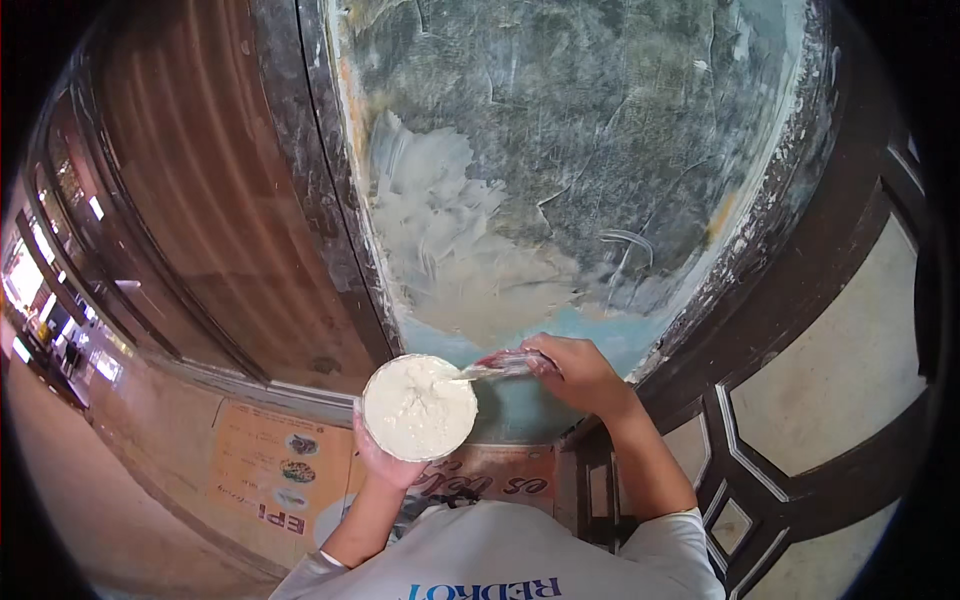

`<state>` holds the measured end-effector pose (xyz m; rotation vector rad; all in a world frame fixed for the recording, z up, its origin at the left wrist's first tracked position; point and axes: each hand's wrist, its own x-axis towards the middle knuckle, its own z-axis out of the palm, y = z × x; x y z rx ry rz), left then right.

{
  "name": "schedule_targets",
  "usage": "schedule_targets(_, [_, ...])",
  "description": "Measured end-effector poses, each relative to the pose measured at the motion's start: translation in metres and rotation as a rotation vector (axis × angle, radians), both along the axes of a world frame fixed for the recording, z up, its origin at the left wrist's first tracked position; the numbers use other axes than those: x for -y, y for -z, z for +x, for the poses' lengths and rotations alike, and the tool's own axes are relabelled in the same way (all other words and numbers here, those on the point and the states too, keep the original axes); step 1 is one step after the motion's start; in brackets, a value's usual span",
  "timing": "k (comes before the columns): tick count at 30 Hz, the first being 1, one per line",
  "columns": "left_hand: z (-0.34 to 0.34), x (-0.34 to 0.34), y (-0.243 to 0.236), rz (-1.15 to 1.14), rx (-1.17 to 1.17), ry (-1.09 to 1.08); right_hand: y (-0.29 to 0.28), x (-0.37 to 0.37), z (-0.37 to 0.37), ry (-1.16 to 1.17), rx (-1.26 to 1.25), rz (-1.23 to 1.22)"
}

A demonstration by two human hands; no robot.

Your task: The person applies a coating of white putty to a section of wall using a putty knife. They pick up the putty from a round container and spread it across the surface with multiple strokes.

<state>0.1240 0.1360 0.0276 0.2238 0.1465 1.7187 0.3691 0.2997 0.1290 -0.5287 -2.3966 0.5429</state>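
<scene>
My left hand (383, 450) holds a round tub (420, 410) of creamy white paste from below and its left side. My right hand (570, 368) grips a paste-smeared tool (505, 362) with reddish patches on its handle; its tip rests in the paste at the tub's right side, and I cannot make out its exact shape. In front of me is a mottled grey-green wall panel (570, 130), with a pale smeared patch low on its left and light blue along the bottom.
A dark-framed brown panel (185, 170) stands left of the wall, and a dark door with pale panels (840, 340) is on the right. An orange printed sheet (255, 465) lies on the floor (150, 450) below me. A bright opening (30, 270) shows at the far left.
</scene>
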Motion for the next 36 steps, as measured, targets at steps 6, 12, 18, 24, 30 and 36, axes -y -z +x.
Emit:
schedule_targets(6, [-0.006, 0.001, 0.001, -0.019, -0.010, 0.093, 0.018, -0.006, 0.013, 0.025, 0.261, 0.011])
schedule_targets(12, [-0.005, -0.005, 0.000, -0.010, 0.085, 0.189, 0.075, -0.026, 0.037, 0.179, -0.002, 0.057])
schedule_targets(18, [-0.016, -0.001, 0.016, 0.027, -0.011, 0.156, 0.150, 0.005, 0.052, 0.539, -0.645, -0.739])
schedule_targets(24, [-0.010, -0.006, 0.022, -0.042, -0.038, 0.116, 0.165, -0.008, 0.072, 0.569, -0.884, -0.802])
schedule_targets(30, [0.004, -0.013, 0.023, -0.040, -0.029, 0.106, 0.114, -0.048, 0.078, 0.430, -0.876, -1.033])
schedule_targets(36, [0.021, -0.010, 0.019, -0.046, -0.119, 0.028, 0.189, -0.049, 0.052, 0.246, -1.091, -1.376])
